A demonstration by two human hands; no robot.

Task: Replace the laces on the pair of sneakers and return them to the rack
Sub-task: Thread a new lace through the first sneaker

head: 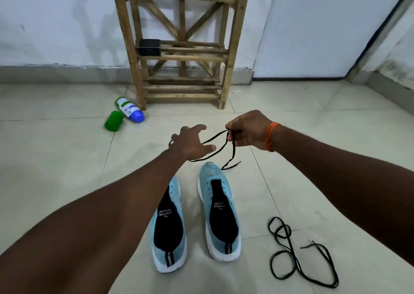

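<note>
Two light blue sneakers stand side by side on the tiled floor with no laces in them, the left sneaker (168, 226) partly under my left forearm, the right sneaker (220, 213) in full view. A black lace (233, 150) hangs above their toes. My right hand (248, 131) pinches it, with an orange band on the wrist. My left hand (190, 142) has spread fingers and the lace loops around it. A second black lace (295, 260) lies coiled on the floor to the right. The wooden rack (179, 54) stands against the wall ahead.
A small black box (149, 46) sits on the rack's middle shelf. A green and blue bottle (130, 110) lies on the floor left of the rack with a green cap (114, 120) beside it. A white door (324, 29) is at the right.
</note>
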